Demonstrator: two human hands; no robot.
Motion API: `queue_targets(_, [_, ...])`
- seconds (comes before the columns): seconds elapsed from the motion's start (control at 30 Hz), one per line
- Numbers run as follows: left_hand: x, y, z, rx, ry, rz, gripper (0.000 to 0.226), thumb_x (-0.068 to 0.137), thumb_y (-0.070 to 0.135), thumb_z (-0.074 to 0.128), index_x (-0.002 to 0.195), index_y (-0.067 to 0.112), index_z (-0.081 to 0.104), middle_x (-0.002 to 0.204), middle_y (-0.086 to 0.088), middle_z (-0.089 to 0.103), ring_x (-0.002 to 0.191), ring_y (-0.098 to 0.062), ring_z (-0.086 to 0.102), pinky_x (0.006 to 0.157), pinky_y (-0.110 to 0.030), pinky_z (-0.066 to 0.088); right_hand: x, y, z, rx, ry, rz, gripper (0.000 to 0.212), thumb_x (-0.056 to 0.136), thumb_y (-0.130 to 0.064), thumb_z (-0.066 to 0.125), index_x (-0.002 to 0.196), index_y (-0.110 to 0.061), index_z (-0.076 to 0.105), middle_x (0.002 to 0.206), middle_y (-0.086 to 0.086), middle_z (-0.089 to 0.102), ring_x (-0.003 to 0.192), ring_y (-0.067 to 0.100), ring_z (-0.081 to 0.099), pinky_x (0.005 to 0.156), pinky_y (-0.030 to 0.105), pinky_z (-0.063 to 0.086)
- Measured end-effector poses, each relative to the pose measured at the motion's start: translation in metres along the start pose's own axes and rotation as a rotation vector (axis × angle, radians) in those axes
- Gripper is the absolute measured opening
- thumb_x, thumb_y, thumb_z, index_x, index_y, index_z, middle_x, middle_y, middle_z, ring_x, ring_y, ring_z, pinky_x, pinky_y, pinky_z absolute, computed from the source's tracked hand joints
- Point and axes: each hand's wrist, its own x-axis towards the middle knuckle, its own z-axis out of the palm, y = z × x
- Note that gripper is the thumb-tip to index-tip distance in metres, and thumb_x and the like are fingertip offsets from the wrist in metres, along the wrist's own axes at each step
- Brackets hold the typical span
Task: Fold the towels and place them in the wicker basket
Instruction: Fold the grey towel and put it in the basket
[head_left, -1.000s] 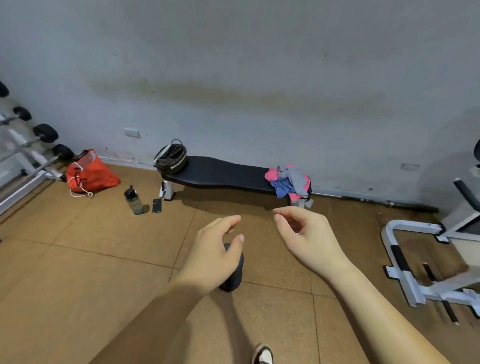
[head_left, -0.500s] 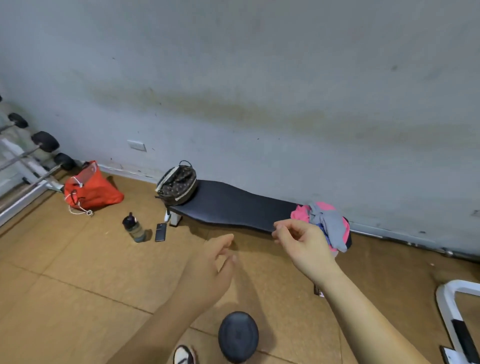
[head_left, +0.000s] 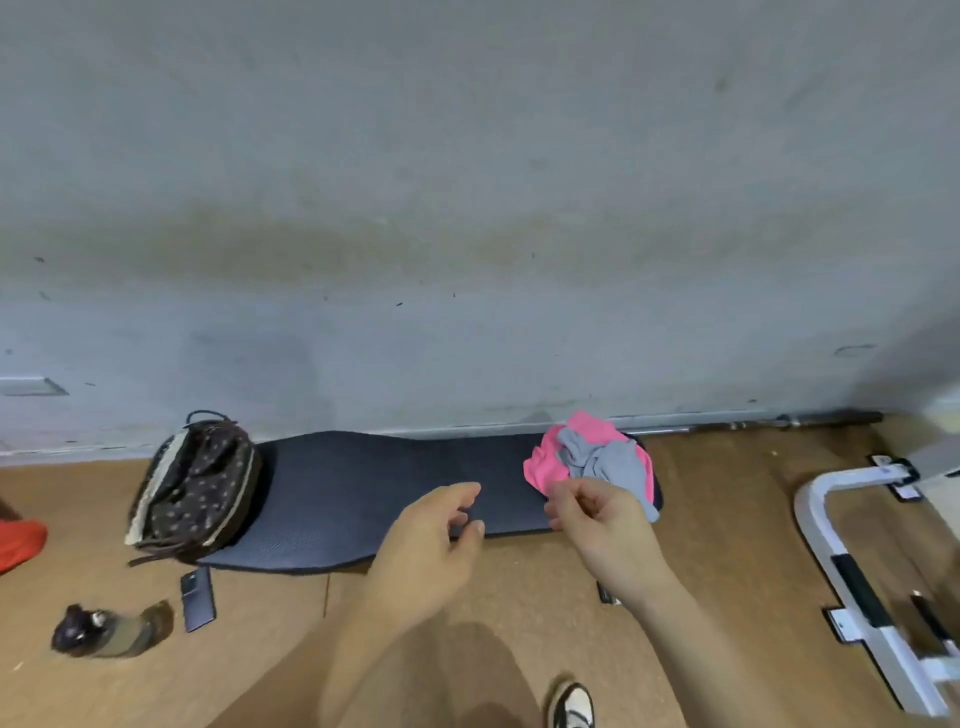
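grey wall (head_left: 467, 208) across the whole upper half, brown stain in a band midway. tan floor (head_left: 727, 519) below, laid in big tiles. long black padded desk (head_left: 363, 493) at the foot of the wall, running left to right. white metal frame (head_left: 826, 540) with black pads on the floor at far right, well apart from the desk.

both bare forearms reaching in from the bottom edge. left hand (head_left: 431, 551) over the desk's near edge, about mid-length, fingers (head_left: 462, 491) loosely bent and slightly spread, holding nothing. right hand (head_left: 605, 530) just right of it, over the desk's right end, fingers (head_left: 587, 499) curled inward, thumb close to forefinger, no cloth seen between them. tips just beside the near edge of the towels; touching or not, cannot tell.

brown dotted basket (head_left: 197, 488) with a dark handle, sitting on the desk's left end. pink towel (head_left: 545, 462) crumpled on the desk's right end, grey towel (head_left: 608, 460) bunched on top of it, one grey corner hanging off the near edge behind the right hand. both unfolded, well apart from the basket.

red bag (head_left: 18, 540) cut off at the left edge. dark-capped bottle (head_left: 109, 629) on the floor at lower left. dark phone (head_left: 197, 597) flat on the floor between bottle and desk, near the basket end. toe of a black-and-white shoe (head_left: 571, 704) at the bottom edge.
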Motion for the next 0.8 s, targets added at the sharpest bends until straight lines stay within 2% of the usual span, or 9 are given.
queue_targets(0.07, [0.049, -0.005, 0.015, 0.007, -0.047, 0.0, 0.042, 0.1, 0.027, 0.063, 0.142, 0.029, 0.058, 0.124, 0.025, 0.06, 0.113, 0.005, 0.06, 0.101, -0.024, 0.051, 0.042, 0.015, -0.008, 0.011, 0.023, 0.002, 0.048, 0.095, -0.042, 0.057, 0.079, 0.003, 0.063, 0.078, 0.029, 0.062, 0.069, 0.039, 0.059, 0.061, 0.035, 0.043])
queue_targets(0.17, [0.118, -0.021, 0.049, 0.034, -0.062, -0.009, 0.04, 0.099, 0.026, 0.064, 0.139, 0.028, 0.061, 0.125, 0.025, 0.061, 0.112, 0.006, 0.061, 0.101, -0.026, 0.052, 0.111, 0.056, -0.022, 0.085, 0.074, 0.063, 0.034, 0.103, -0.021, 0.06, 0.08, 0.003, 0.069, 0.076, 0.021, 0.069, 0.075, 0.035, 0.067, 0.071, 0.044, 0.054])
queue_targets(0.23, [0.158, -0.034, 0.076, 0.037, -0.044, -0.016, 0.039, 0.099, 0.024, 0.063, 0.138, 0.026, 0.061, 0.127, 0.024, 0.062, 0.113, 0.005, 0.061, 0.101, -0.023, 0.051, 0.155, 0.093, -0.029, 0.148, 0.113, 0.14, 0.028, 0.102, -0.01, 0.059, 0.083, 0.007, 0.071, 0.078, 0.021, 0.071, 0.073, 0.024, 0.064, 0.073, 0.042, 0.055])
queue_targets(0.33, [0.212, -0.064, 0.11, 0.061, -0.073, -0.047, 0.041, 0.101, 0.025, 0.06, 0.142, 0.023, 0.058, 0.132, 0.018, 0.06, 0.116, 0.001, 0.06, 0.102, -0.021, 0.049, 0.213, 0.145, -0.016, 0.117, 0.079, 0.168, 0.029, 0.1, -0.008, 0.06, 0.078, 0.012, 0.065, 0.079, 0.029, 0.065, 0.073, 0.024, 0.056, 0.067, 0.038, 0.05])
queue_targets(0.4, [0.237, -0.088, 0.124, 0.06, -0.068, -0.067, 0.042, 0.101, 0.024, 0.061, 0.143, 0.021, 0.058, 0.133, 0.014, 0.061, 0.116, -0.002, 0.06, 0.103, -0.025, 0.05, 0.246, 0.165, 0.008, 0.083, 0.054, 0.198, 0.031, 0.1, -0.013, 0.06, 0.079, 0.008, 0.066, 0.081, 0.026, 0.068, 0.073, 0.02, 0.059, 0.072, 0.041, 0.053])
queue_targets(0.5, [0.271, -0.143, 0.139, 0.087, -0.062, -0.056, 0.042, 0.101, 0.025, 0.061, 0.143, 0.023, 0.057, 0.131, 0.015, 0.061, 0.114, -0.002, 0.061, 0.103, -0.027, 0.052, 0.289, 0.194, 0.054, 0.06, 0.007, 0.209, 0.025, 0.101, -0.016, 0.061, 0.084, -0.002, 0.073, 0.079, 0.013, 0.074, 0.068, 0.007, 0.066, 0.066, 0.022, 0.053])
queue_targets(0.63, [0.31, -0.243, 0.164, 0.118, -0.057, -0.007, 0.041, 0.102, 0.027, 0.058, 0.142, 0.028, 0.057, 0.128, 0.018, 0.061, 0.11, -0.001, 0.061, 0.101, -0.024, 0.051, 0.336, 0.26, 0.127, 0.008, -0.004, 0.121, 0.025, 0.1, -0.019, 0.062, 0.08, -0.009, 0.072, 0.073, 0.009, 0.071, 0.066, 0.016, 0.066, 0.067, 0.036, 0.053])
queue_targets(0.7, [0.324, -0.279, 0.176, 0.12, -0.035, 0.035, 0.04, 0.101, 0.026, 0.06, 0.141, 0.027, 0.059, 0.122, 0.019, 0.062, 0.107, 0.001, 0.062, 0.099, -0.023, 0.051, 0.353, 0.287, 0.157, -0.025, -0.017, 0.073, 0.022, 0.1, -0.02, 0.063, 0.082, -0.013, 0.073, 0.07, 0.001, 0.069, 0.066, 0.013, 0.063, 0.068, 0.037, 0.054])
queue_targets(0.8, [0.343, -0.343, 0.205, 0.125, -0.003, 0.105, 0.039, 0.098, 0.023, 0.064, 0.137, 0.023, 0.064, 0.116, 0.019, 0.063, 0.102, 0.001, 0.063, 0.094, -0.023, 0.053, 0.372, 0.34, 0.197, -0.056, -0.019, -0.029, 0.015, 0.097, -0.02, 0.065, 0.087, -0.021, 0.075, 0.076, -0.009, 0.072, 0.077, 0.009, 0.068, 0.079, 0.039, 0.059])
